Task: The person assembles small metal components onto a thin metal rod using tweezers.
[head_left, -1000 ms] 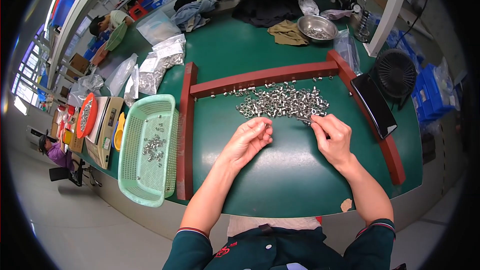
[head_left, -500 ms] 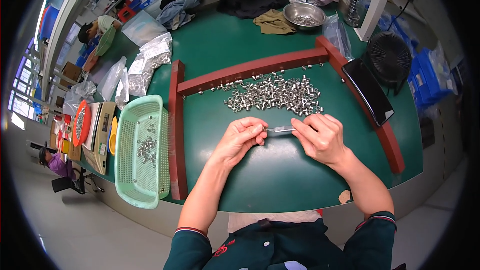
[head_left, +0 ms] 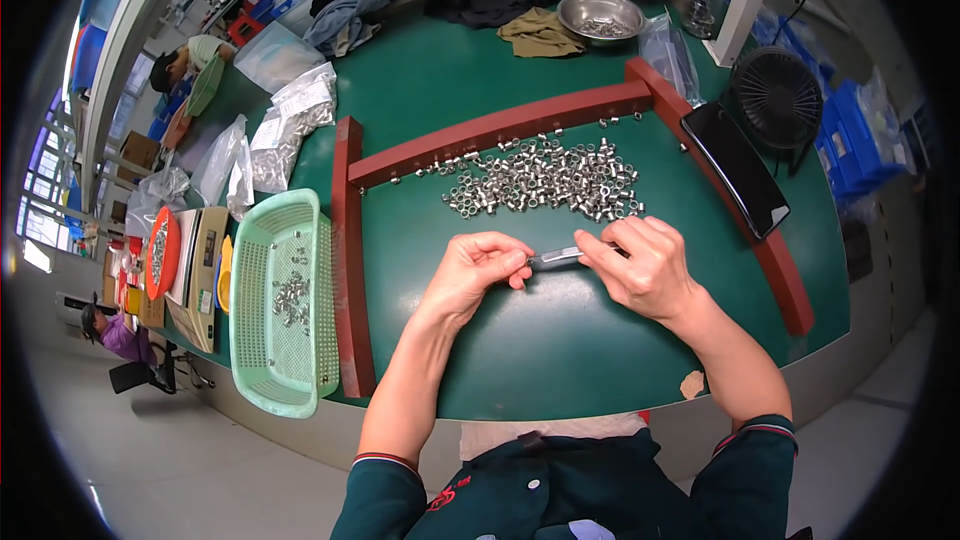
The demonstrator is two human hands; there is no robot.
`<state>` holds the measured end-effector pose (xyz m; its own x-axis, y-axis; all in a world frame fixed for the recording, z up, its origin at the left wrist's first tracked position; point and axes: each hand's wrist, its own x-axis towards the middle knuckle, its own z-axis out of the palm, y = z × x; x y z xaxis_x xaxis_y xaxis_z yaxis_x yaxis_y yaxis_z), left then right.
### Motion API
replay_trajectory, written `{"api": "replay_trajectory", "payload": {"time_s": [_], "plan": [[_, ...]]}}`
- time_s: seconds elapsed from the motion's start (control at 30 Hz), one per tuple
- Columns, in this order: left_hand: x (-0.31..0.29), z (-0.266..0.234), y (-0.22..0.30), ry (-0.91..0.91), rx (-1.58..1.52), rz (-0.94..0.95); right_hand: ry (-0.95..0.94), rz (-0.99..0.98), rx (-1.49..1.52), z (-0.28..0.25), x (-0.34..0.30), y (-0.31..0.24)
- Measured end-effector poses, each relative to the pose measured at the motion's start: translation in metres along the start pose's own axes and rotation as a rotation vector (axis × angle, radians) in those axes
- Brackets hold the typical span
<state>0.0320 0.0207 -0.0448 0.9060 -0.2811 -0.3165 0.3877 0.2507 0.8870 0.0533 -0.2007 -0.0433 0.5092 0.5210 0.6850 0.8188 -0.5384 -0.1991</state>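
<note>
**Two hands pinching one small metal piece**

At the frame's centre, the left hand (head_left: 475, 270) and right hand (head_left: 645, 265) are gripping a short metal piece (head_left: 557, 257) between closed fingertips, just above the green table (head_left: 560, 350). A pile of metal rings (head_left: 545, 180) is lying just above them; a green basket (head_left: 285, 305) is sitting at left.

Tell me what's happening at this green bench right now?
A person's left hand and right hand pinch a small silvery metal piece between their fingertips, above the green tabletop. Just beyond lies a heap of small shiny metal rings, fenced by a dark red wooden frame. A pale green perforated plastic basket to the left holds a few more rings.
</note>
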Motion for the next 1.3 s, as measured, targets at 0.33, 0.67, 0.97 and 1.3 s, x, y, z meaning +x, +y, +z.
{"api": "replay_trajectory", "payload": {"time_s": [0.33,0.67,0.97,1.3], "plan": [[0.000,0.001,-0.004,0.020,0.038,0.134,-0.077,0.171,0.145,0.006,-0.002,-0.007],[0.001,0.006,-0.010,0.130,0.057,0.208,-0.223,0.519,0.562,0.010,-0.007,-0.013],[0.004,0.010,-0.011,0.141,0.020,0.249,-0.501,0.989,1.108,0.009,-0.006,-0.014],[0.003,0.005,-0.011,0.007,-0.144,0.099,0.003,0.179,0.049,0.007,-0.004,-0.013]]}}
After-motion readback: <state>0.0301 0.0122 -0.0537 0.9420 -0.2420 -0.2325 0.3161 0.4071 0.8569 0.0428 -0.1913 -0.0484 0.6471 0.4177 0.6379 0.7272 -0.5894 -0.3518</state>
